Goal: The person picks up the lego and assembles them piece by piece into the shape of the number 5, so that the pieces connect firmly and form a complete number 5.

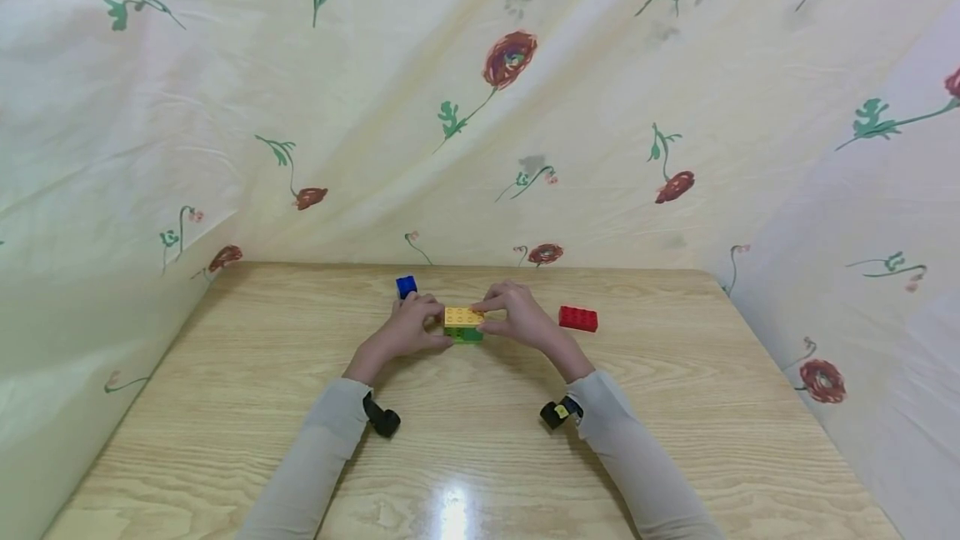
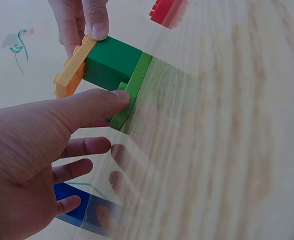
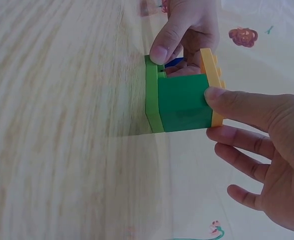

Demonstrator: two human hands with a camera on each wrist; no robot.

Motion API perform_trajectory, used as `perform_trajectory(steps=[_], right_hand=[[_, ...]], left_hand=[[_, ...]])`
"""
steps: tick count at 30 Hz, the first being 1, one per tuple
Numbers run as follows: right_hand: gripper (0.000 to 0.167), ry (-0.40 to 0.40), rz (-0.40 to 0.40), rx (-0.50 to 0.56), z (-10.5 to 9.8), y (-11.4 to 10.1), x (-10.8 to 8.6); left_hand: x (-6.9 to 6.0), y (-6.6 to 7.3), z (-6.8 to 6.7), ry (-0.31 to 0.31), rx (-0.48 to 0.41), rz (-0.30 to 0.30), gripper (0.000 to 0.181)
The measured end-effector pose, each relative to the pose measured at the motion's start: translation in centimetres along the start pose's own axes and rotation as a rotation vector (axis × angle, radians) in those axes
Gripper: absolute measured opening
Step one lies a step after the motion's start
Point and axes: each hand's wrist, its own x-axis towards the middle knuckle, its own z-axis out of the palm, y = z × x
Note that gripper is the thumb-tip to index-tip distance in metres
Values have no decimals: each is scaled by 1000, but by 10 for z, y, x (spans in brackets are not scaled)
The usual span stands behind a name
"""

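A small stack of toy building bricks stands on the table between the two hands. Its base is a light green plate (image 3: 153, 100), a dark green brick (image 3: 184, 102) sits on one end of that, and a yellow plate (image 1: 462, 317) lies across the top. An open space shows beside the dark green brick under the yellow plate. The left hand (image 1: 411, 327) holds the light green plate, thumb on its near side, far fingers partly hidden. The right hand (image 1: 519, 319) pinches the yellow plate's end with thumb and index finger, its other fingers spread.
Just beyond the left hand lies a blue brick (image 1: 406, 287). A red brick (image 1: 578, 318) rests on the wooden table (image 1: 465, 440) to the right of the right hand. Behind the table's far edge hangs a flowered cloth (image 1: 375, 107); cloth also hangs along both sides.
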Motion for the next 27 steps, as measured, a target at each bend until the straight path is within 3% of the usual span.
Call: perform_trajectory(steps=[27], right_hand=[[35,-10,36,62,-2,-1,0]], left_hand=[[-1,-2,0,1,-3,8,24]])
